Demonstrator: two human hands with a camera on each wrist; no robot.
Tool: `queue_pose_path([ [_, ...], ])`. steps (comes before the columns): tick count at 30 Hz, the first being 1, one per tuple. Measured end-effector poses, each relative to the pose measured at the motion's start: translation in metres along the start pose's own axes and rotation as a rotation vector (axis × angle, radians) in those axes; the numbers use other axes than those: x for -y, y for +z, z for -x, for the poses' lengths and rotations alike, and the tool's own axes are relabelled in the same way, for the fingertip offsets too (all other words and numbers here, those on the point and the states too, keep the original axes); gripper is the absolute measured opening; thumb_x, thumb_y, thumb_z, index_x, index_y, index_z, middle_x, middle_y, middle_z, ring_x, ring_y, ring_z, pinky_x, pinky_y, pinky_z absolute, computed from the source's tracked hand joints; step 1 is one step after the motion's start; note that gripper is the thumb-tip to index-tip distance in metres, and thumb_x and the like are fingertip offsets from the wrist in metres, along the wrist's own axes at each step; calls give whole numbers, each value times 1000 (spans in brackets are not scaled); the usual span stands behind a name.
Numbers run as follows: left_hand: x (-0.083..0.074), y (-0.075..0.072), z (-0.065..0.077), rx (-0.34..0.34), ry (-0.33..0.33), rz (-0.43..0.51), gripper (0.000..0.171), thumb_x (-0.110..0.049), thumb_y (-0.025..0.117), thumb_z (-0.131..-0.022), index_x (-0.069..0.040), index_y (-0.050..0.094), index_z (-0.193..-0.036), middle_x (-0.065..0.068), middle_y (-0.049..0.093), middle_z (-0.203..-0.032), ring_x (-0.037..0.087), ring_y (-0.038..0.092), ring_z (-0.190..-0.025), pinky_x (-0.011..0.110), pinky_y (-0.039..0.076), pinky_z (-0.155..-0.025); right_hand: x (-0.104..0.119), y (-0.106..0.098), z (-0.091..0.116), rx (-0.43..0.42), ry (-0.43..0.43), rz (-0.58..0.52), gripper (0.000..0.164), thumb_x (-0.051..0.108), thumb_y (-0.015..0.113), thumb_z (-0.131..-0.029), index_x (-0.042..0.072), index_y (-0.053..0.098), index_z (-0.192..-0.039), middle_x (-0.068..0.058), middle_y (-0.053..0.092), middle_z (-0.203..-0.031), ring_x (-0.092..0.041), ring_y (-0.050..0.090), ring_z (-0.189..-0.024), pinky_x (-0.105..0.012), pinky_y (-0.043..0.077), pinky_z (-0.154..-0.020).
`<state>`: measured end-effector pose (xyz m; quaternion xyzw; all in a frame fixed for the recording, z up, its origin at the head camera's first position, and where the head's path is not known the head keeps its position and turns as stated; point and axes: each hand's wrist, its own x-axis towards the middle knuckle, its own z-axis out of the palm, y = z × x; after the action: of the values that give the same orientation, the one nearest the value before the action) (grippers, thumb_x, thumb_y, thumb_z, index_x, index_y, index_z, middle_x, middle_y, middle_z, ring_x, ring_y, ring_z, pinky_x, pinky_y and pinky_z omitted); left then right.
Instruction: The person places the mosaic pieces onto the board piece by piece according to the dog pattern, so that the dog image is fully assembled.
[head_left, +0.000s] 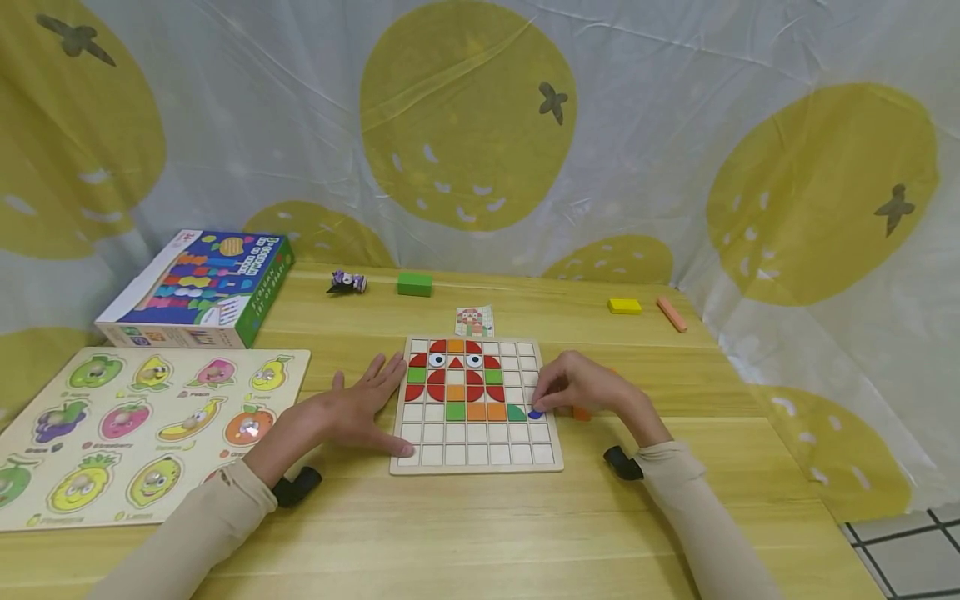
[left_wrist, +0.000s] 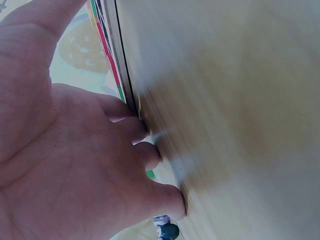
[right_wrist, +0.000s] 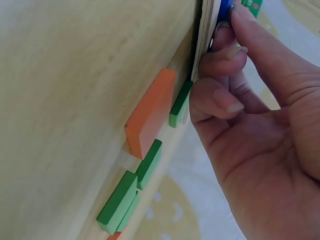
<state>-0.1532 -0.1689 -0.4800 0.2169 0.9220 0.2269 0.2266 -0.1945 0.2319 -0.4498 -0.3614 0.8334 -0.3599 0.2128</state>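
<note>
A wooden grid board [head_left: 465,454] lies on the table, with red, green and orange tiles and two eye tiles set in its squares. My left hand [head_left: 352,410] is spread along the board's left side, its thumb on the lower left corner and fingertips at the upper left edge. At the right side, my right hand [head_left: 588,385] pinches a small blue tile [head_left: 535,414] between thumb and fingers, right over the grid. Beside it in the row is a green quarter-round tile [head_left: 516,412]. The blue tile [right_wrist: 226,10] also shows in the right wrist view.
Behind the board lies a small picture card [head_left: 475,321]. A fruit puzzle board [head_left: 300,367] and a game box [head_left: 202,287] are on the left. Near the right hand lie an orange block [right_wrist: 151,115] and several green pieces [right_wrist: 117,202]. A green block [head_left: 415,284] stands at the back.
</note>
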Motion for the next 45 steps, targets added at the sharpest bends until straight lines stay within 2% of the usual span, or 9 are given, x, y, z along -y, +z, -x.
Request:
queue_pose_path([
  [4,-3,-2,3,4,2,-1,150,-93,74,-69,-13,2,-174,7,-9,-182,36,-13,-167,82,-13,-119,-1,1,0,26,-26,-3,7,-1,80,-95,4,85,-97,1,78,-93,-12,61,-77,-22,53,-71],
  [8,-11,-5,9,8,19,11,144,-85,77,-76,-10,2,-174,12,-8,-182,40,-13,-166,84,-13,-117,-1,2,0,39,-35,-8,8,0,81,-95,5,85,-98,1,77,-94,-12,60,-77,-22,53,-70],
  [12,-7,-2,6,4,14,11,144,-84,78,-76,-12,2,-175,10,-8,-182,39,-12,-166,84,-12,-116,1,1,2,20,-24,-4,6,3,80,-97,6,85,-100,-2,79,-96,-14,62,-80,-24,54,-73],
  [15,-4,0,3,5,0,1,144,-85,78,-74,-15,2,-175,6,-8,-182,35,-13,-167,83,-12,-118,-1,-3,4,-37,5,30,7,9,79,-99,7,84,-103,-2,79,-99,-15,62,-81,-25,54,-74],
  [21,-26,-12,16,31,5,37,137,-72,82,-82,-7,3,-174,15,-8,-182,42,-13,-165,83,-13,-117,-12,-13,12,-239,65,89,15,9,78,-100,2,81,-113,-6,79,-101,-23,67,-78,-27,54,-70],
  [25,-32,-16,19,38,-2,24,132,-64,83,-87,-3,3,-173,19,-7,-181,46,-11,-165,84,-10,-117,-18,-16,15,-306,113,123,24,5,81,-97,-2,78,-120,-12,77,-102,-25,71,-81,-28,57,-72],
  [31,-30,-15,17,39,-4,27,134,-68,82,-85,-5,3,-173,16,-7,-181,43,-13,-165,83,-12,-117,-24,-14,15,-292,163,143,32,0,85,-91,-5,77,-122,-15,73,-104,-20,63,-84,-26,54,-72],
  [37,-21,-12,12,26,4,10,139,-76,81,-81,-8,2,-174,12,-9,-182,39,-15,-166,84,-12,-117,-21,-11,11,-278,202,165,26,0,85,-91,-3,80,-117,-12,71,-99,-19,61,-83,-28,53,-72],
  [45,-17,-10,11,14,39,26,139,-74,81,-82,-6,2,-174,16,-7,-181,44,-13,-165,88,-14,-112,-20,-10,9,-272,233,191,18,3,85,-91,0,80,-108,-7,71,-93,-18,58,-80,-27,51,-70],
])
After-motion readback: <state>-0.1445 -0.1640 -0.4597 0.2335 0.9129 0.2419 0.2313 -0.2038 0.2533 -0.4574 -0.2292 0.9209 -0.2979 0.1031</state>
